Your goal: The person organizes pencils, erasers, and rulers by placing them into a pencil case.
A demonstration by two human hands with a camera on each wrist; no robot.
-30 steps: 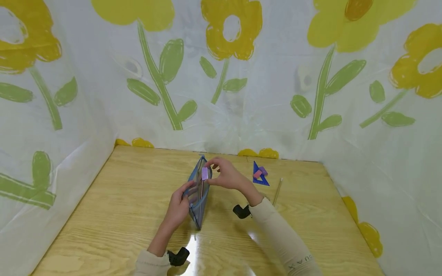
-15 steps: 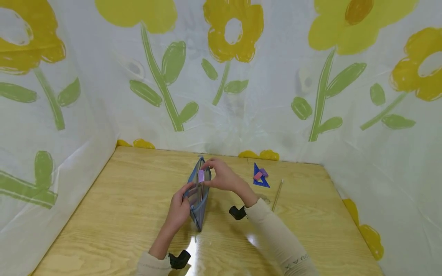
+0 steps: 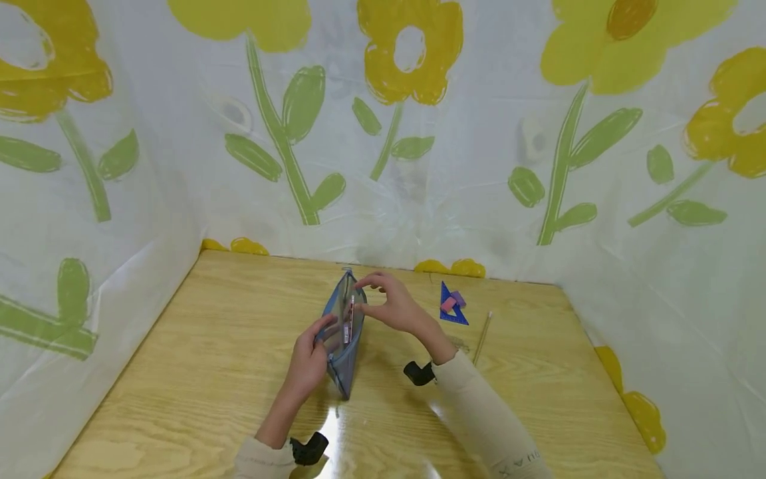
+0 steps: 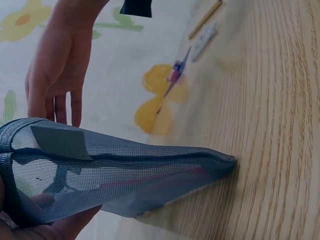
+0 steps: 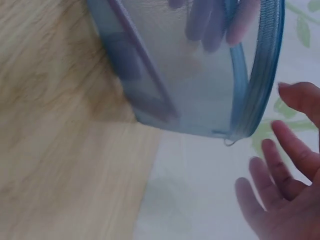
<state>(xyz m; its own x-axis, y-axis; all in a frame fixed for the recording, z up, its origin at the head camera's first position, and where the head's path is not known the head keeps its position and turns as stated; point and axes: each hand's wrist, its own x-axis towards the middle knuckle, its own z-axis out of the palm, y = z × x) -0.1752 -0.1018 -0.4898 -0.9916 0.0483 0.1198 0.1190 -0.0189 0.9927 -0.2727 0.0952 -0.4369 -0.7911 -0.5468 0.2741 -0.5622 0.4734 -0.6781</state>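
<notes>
My left hand (image 3: 310,359) grips the near side of a blue mesh zip pouch (image 3: 338,370), which stands upright on the table with its mouth open. Inside it a slim pencil (image 3: 352,311) leans upward, and a small purple-and-white block (image 3: 346,334), like an eraser, lies low beside it. In the right wrist view the mesh pouch (image 5: 185,95) shows left-hand fingers through its wall. My right hand (image 3: 393,305) is at the pouch's right rim; its fingers (image 5: 282,172) are spread and hold nothing.
Right of the pouch, a blue set square (image 3: 445,314) lies with a pink block (image 3: 448,305) and a purple block (image 3: 458,298) on it. A pencil (image 3: 482,338) lies farther right on the wooden table (image 3: 197,372). Flowered cloth walls (image 3: 383,219) bound the back and sides.
The purple-and-white block, earlier pinched by my right hand at the pouch mouth, has dropped inside. My right fingers have let go and drawn slightly right. The left hand keeps its grip.
</notes>
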